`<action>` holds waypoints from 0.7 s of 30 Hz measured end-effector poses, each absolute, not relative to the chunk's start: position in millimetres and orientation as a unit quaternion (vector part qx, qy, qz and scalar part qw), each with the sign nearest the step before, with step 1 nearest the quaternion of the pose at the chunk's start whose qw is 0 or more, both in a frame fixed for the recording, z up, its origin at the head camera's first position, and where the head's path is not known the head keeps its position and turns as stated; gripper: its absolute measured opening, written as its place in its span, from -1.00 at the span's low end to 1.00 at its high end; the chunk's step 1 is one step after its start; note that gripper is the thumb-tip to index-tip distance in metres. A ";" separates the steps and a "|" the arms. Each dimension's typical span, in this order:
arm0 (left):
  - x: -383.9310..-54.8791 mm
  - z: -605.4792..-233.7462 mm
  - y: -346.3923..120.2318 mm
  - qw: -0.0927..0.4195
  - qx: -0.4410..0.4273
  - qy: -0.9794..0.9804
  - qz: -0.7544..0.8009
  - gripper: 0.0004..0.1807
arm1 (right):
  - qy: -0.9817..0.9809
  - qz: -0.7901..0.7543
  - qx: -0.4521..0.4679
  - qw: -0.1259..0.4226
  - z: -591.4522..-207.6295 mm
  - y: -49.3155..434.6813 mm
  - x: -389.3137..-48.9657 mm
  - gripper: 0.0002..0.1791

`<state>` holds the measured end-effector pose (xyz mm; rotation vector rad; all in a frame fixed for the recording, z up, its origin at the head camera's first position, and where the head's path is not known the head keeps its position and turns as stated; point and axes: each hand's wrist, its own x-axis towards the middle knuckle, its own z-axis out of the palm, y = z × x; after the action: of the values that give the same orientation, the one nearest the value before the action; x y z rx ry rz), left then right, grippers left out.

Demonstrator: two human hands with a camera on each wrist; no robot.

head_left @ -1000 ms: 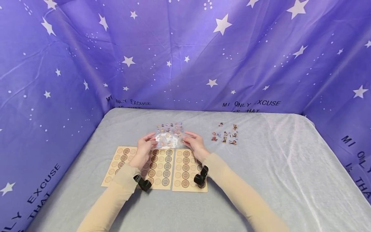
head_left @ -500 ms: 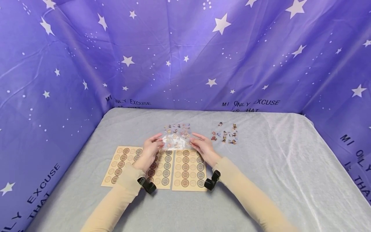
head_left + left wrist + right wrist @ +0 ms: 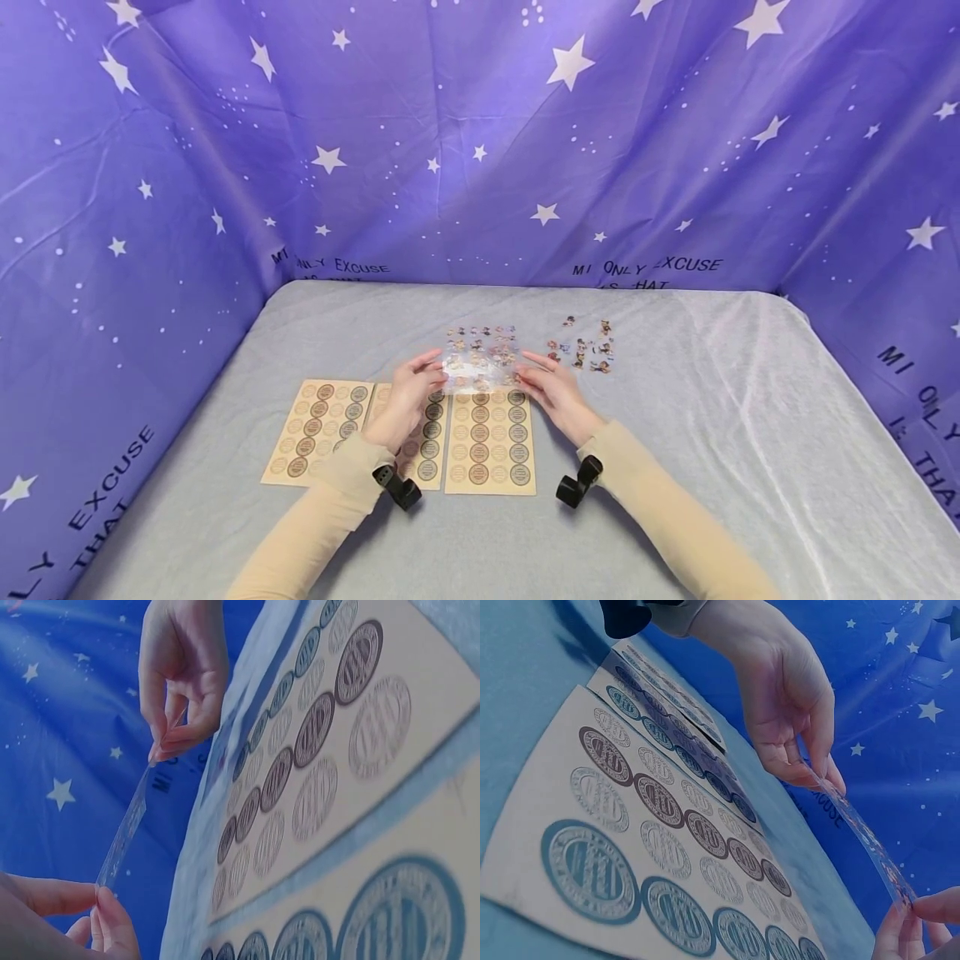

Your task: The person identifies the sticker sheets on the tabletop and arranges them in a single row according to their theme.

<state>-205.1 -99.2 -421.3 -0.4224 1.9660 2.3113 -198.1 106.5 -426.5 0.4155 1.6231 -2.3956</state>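
A clear sheet of small colourful cartoon stickers [image 3: 480,357] is stretched between my two hands, over the far edge of the beige sheets. My left hand [image 3: 405,398] pinches its left edge between thumb and fingers. At the opposite edge, my right hand [image 3: 558,396] pinches it the same way. Seen edge-on in the left wrist view, the clear sheet [image 3: 124,832] looks thin and slightly bent, tilted above the table. Below lie beige sheets of round seal stickers [image 3: 491,450], in brown, grey-blue and pale rows; my left forearm hides part of the middle one.
Another clear sheet of cartoon stickers [image 3: 581,354] lies flat to the right of my right hand. Grey-blue velvety cloth covers the table [image 3: 690,417]. Purple star-printed curtains [image 3: 450,208] stand behind and on both sides.
Both hands have moved to the right together, carrying the clear sticker sheet from over the left part toward the right-hand beige sheet. The sheets on the table have stayed put.
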 end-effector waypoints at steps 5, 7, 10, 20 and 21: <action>-201.6 -420.7 -88.0 0.046 -0.125 0.642 0.755 -0.47 | 0.545 -0.820 0.138 0.109 -424.9 119.3 -192.0 -0.47; -200.5 -421.3 -83.4 0.051 -0.121 0.641 0.756 -0.48 | 0.546 -0.820 0.133 0.107 -423.9 124.8 -189.3 -0.46; -198.2 -422.1 -76.5 0.054 -0.117 0.643 0.755 -0.48 | 0.547 -0.822 0.120 0.107 -422.4 133.0 -184.8 -0.45; -191.7 -424.1 -57.3 0.080 -0.106 0.638 0.759 -0.47 | 0.558 -0.816 0.112 0.104 -420.9 156.5 -170.8 -0.42; -191.4 -424.8 -55.5 0.082 -0.103 0.637 0.759 -0.47 | 0.558 -0.816 0.110 0.104 -421.1 158.5 -169.7 -0.42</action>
<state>-191.4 -55.5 -424.8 -0.3071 1.9028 2.2685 -169.7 158.5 -421.1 0.3256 1.6447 -2.4065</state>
